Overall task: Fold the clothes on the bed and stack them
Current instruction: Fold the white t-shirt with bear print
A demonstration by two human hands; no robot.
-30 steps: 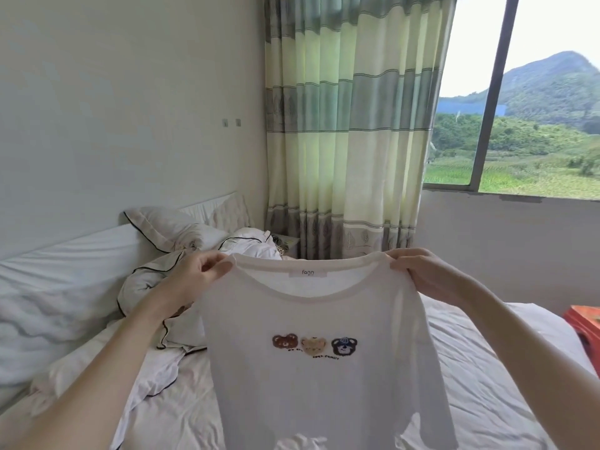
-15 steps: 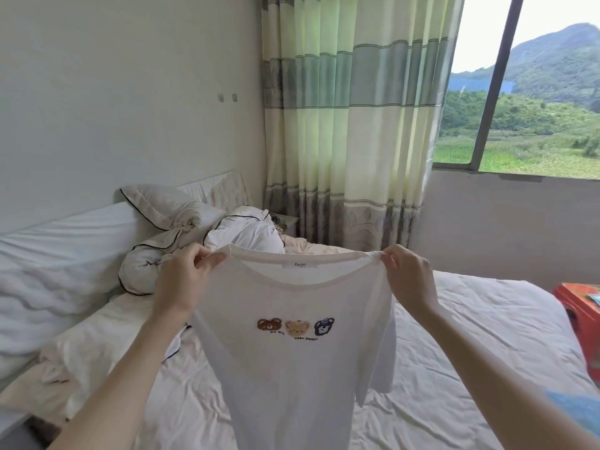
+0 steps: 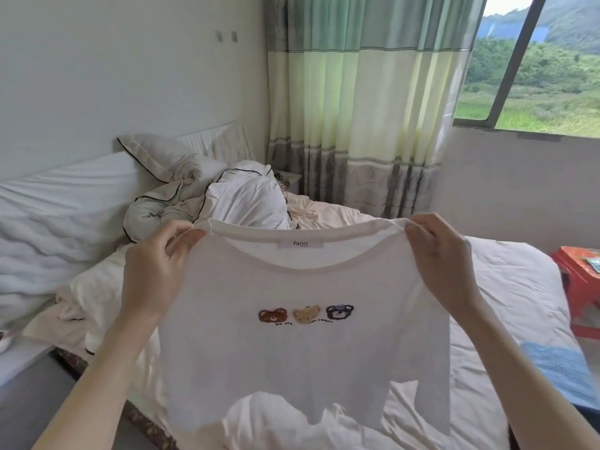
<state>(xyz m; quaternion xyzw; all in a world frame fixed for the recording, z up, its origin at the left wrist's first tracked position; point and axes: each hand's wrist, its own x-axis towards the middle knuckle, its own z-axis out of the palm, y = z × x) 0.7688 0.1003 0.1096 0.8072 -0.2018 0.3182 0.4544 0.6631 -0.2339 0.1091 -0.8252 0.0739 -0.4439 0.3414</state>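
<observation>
T-shirt (image 3: 305, 345) held up over bed (image 3: 506, 287), left hand (image 3: 156, 267) and right hand (image 3: 438, 258) at shoulders. Pillows (image 3: 181, 186) behind, left. Curtain (image 3: 357, 102) behind bed. Stool (image 3: 581, 280) right of bed.

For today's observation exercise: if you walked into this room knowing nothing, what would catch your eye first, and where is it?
First, the white T-shirt with three bear faces, held up in mid-frame over the bed. The left hand and right hand each pinch a shoulder of it. Behind, a striped green curtain hangs beside the window, and rumpled bedding lies at the head of the bed.
</observation>
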